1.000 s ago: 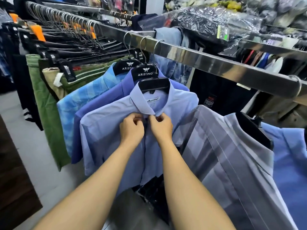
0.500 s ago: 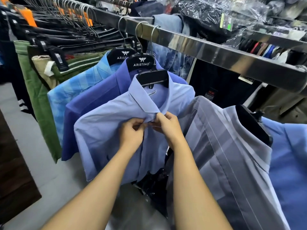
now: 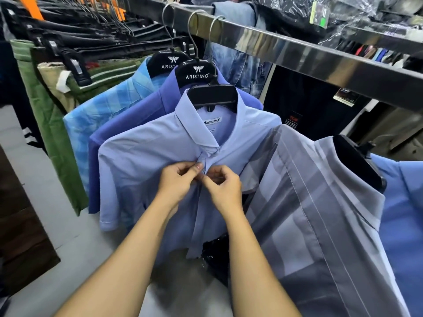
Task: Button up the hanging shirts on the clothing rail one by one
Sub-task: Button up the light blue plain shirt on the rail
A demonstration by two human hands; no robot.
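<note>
Now the left hand and right hand are pinching the front edges of the light blue shirt together, fingers curled tight on the cloth. They are working slightly lower than a second ago, the collar sitting closed above them. Likely the top button is done and the next is starting. The shirt is hanging on a black hanger from the steel rail, with a grey striped shirt waiting just right.

Both forearms reach up and forward, meeting just below the collar of the light blue shirt. There the left grip pinches the shirt front between thumb and forefinger; the right grip, fingers curled, pinches it just beside.
</note>
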